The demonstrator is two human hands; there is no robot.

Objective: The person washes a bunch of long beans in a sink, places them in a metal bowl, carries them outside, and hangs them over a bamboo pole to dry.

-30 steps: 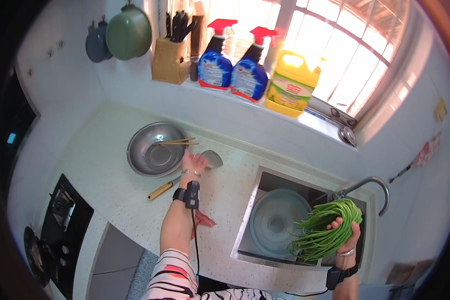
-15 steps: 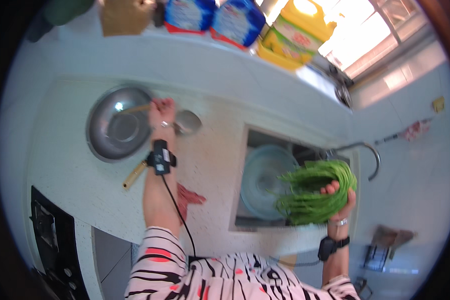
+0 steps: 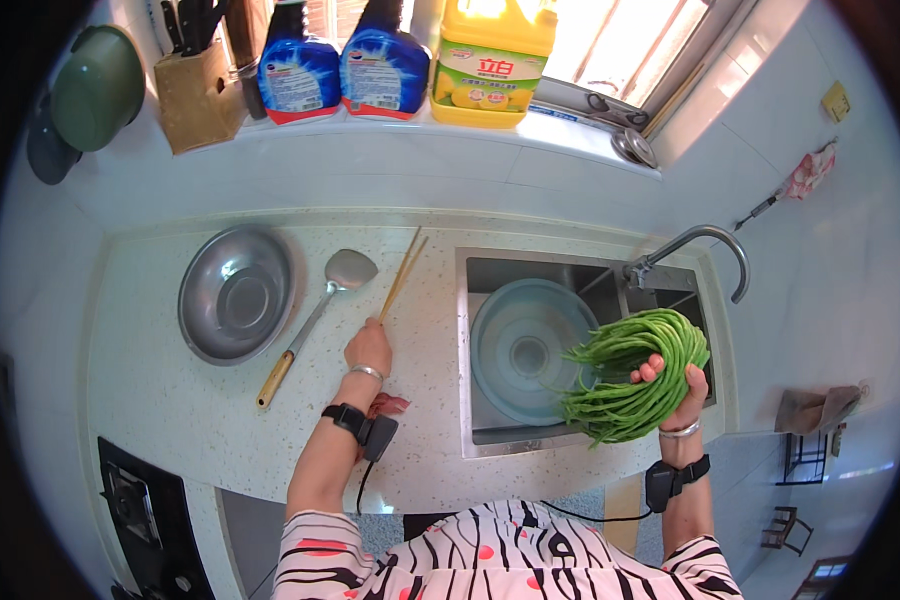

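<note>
My right hand [image 3: 672, 392] grips a thick bundle of long green beans [image 3: 630, 372] over the right side of the steel sink [image 3: 485, 445]. A pale blue basin [image 3: 526, 348] sits inside the sink, just left of the beans. My left hand [image 3: 369, 350] holds the near end of a pair of wooden chopsticks [image 3: 402, 273], which lie slanted on the speckled counter [image 3: 170, 410] left of the sink. A metal spatula with a wooden handle [image 3: 310, 322] lies beside them. Further left sits an empty steel bowl [image 3: 237, 292].
A curved tap [image 3: 700, 248] rises behind the sink. On the ledge stand a knife block [image 3: 192, 92], two blue spray bottles [image 3: 335, 60] and a yellow jug [image 3: 488, 62]. A green pan [image 3: 95, 88] hangs at the left. A stove [image 3: 135, 510] lies near left.
My left hand has come away from the steel bowl with the chopsticks, which now lie on the counter near the sink. The beans have stayed over the sink.
</note>
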